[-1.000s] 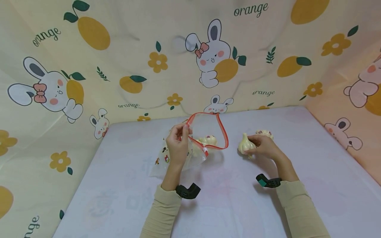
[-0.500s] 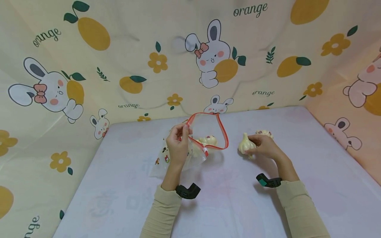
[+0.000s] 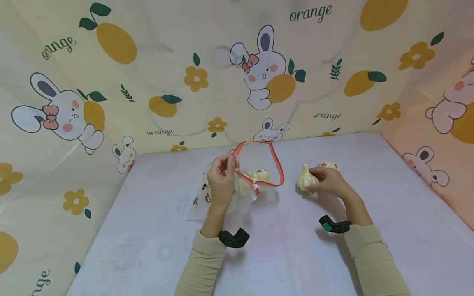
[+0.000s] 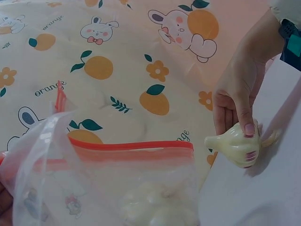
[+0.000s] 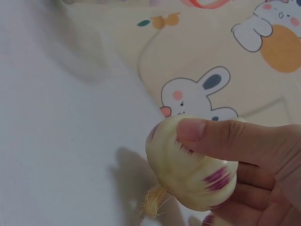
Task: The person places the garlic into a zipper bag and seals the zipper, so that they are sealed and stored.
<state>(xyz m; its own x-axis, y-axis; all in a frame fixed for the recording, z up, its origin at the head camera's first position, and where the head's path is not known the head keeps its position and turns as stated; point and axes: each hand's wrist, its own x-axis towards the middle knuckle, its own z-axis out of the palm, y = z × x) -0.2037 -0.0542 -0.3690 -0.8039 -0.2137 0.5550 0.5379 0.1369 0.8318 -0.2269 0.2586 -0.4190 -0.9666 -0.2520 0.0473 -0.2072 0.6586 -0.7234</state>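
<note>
My left hand [image 3: 221, 176] pinches the red zip rim of a clear plastic bag [image 3: 200, 207] printed with small cartoon figures. The bag's mouth gapes wide toward the right. Inside it, pale garlic [image 4: 157, 205] shows through the plastic in the left wrist view. With thumb and fingers, my right hand [image 3: 331, 183] grips a garlic bulb [image 3: 305, 179] to the right of the bag. That bulb is cream with purple streaks, and its tuft of roots [image 5: 154, 200] points down toward the table in the right wrist view.
Another garlic bulb [image 3: 328, 165] lies on the table just behind my right hand, partly covered by it. The white-covered table [image 3: 281, 255] ends at a cloth backdrop [image 3: 214, 49] with rabbits and oranges. A side cloth [image 3: 422, 135] rises along the right edge.
</note>
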